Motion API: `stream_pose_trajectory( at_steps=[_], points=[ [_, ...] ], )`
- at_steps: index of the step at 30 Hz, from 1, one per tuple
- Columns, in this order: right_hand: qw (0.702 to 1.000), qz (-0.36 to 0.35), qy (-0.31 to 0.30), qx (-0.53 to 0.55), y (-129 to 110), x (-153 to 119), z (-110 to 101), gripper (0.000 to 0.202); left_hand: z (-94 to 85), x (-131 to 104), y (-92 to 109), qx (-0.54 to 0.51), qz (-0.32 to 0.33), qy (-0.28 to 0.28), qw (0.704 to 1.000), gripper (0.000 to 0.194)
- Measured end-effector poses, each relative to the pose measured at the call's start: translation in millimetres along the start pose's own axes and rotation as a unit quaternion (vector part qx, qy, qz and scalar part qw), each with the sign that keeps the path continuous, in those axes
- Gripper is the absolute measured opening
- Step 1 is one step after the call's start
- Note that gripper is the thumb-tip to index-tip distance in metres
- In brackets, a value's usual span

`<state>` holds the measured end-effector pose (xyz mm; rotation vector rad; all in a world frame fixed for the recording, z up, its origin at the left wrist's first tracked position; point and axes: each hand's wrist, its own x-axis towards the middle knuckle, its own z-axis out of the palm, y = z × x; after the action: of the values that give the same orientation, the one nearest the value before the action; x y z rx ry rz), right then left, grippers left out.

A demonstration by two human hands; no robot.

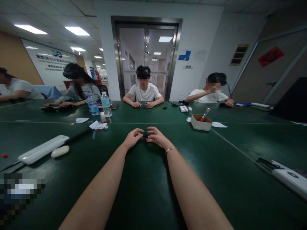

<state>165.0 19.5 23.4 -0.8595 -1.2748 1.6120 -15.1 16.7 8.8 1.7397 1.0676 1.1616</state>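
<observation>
Both my forearms reach forward over the dark green table (144,179). Between my fingertips is a small black object (145,135), too small to name, at or just above the tabletop. My left hand (133,138) pinches its left end, thumb and fingers closed in. From the other side, my right hand (157,137) closes on the right end with curved fingers. A silver bracelet (170,150) circles my right wrist. Parts of the black object are hidden behind my fingers.
Two water bottles (106,104) and paper scraps (98,125) lie ahead left. A white power bank-like device (44,148) and a pale oval item (60,151) are nearer. A small open box (201,122) stands ahead right. Several people sit across the table.
</observation>
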Motion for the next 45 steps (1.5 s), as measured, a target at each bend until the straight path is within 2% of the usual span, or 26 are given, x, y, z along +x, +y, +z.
stream_pose_trajectory(
  at_steps=[1,4,6,8,9,12,13,16,20,23,24,27,28,29,32,35,36,39,41,45],
  points=[
    [1.0,0.005,-0.001,0.002,-0.5,-0.1,0.9,0.036,0.1,0.5,-1.2,0.0,0.001,-0.001,1.0,0.028],
    [0.998,0.04,0.007,-0.054,-0.2,3.4,5.2,0.016,0.5,1.7,-4.0,0.006,0.005,0.002,1.0,0.029],
    [0.993,0.05,0.017,-0.105,0.8,6.0,7.2,0.021,0.5,2.3,-5.1,0.007,0.006,0.007,1.0,0.029],
    [0.992,0.043,0.008,-0.118,1.0,5.8,6.5,0.012,0.5,2.4,-5.7,0.001,0.003,0.008,1.0,0.03],
    [0.994,0.034,-0.005,-0.106,0.6,4.6,5.2,0.012,0.4,2.4,-5.6,-0.002,0.002,0.008,1.0,0.03],
    [0.999,0.014,-0.032,-0.041,-1.6,0.2,0.5,0.046,0.3,1.9,-4.4,-0.006,-0.002,0.007,1.0,0.029],
    [0.999,0.016,-0.028,-0.028,-2.1,-0.3,-0.3,0.046,0.3,1.8,-4.0,-0.006,-0.002,0.007,1.0,0.03],
    [0.998,0.049,0.004,-0.034,-0.8,3.9,1.7,0.027,0.4,1.9,-4.0,0.001,0.002,0.006,1.0,0.031],
    [0.993,0.063,0.031,-0.09,4.8,13.5,6.3,0.042,0.5,2.5,-6.0,0.004,-0.003,0.009,1.0,0.032],
    [0.995,0.052,0.023,-0.085,4.7,11.4,3.6,0.026,0.4,2.5,-5.7,-0.002,-0.003,0.011,1.0,0.032],
    [0.997,0.04,0.017,-0.065,3.4,8.7,1.5,0.029,0.3,2.5,-5.4,-0.005,-0.003,0.012,1.0,0.032],
    [1.0,0.006,-0.003,0.009,-1.6,0.7,-4.2,0.067,0.2,2.4,-5.0,-0.003,-0.008,0.014,1.0,0.032],
    [1.0,0.008,-0.006,0.02,-2.6,-0.3,-5.0,0.071,0.2,2.5,-5.2,0.0,-0.007,0.014,1.0,0.032],
    [1.0,0.019,-0.007,0.021,-2.8,-0.2,-4.9,0.068,0.4,2.6,-5.6,0.004,-0.005,0.013,1.0,0.031],
    [0.998,0.05,0.012,-0.021,-0.2,5.0,-0.5,0.041,1.1,2.9,-6.8,0.008,0.0,0.012,1.0,0.031],
    [0.995,0.055,0.033,-0.08,2.0,7.9,3.3,0.032,1.5,3.3,-7.0,0.003,-0.002,0.016,1.0,0.03],
    [0.995,0.047,0.027,-0.082,1.5,7.0,3.1,0.034,1.4,3.4,-7.0,0.0,-0.004,0.018,1.0,0.03],
    [0.999,0.011,-0.004,-0.034,-2.0,1.7,-0.7,0.067,0.9,3.8,-6.7,-0.001,-0.011,0.022,1.0,0.03],
    [1.0,0.008,-0.009,-0.007,-3.0,0.7,-2.7,0.075,0.8,3.8,-6.6,0.006,-0.012,0.019,1.0,0.031],
    [0.997,0.049,0.025,-0.05,2.1,7.6,-0.2,0.043,1.3,3.0,-5.5,0.007,-0.009,0.017,1.0,0.03]
  ],
)
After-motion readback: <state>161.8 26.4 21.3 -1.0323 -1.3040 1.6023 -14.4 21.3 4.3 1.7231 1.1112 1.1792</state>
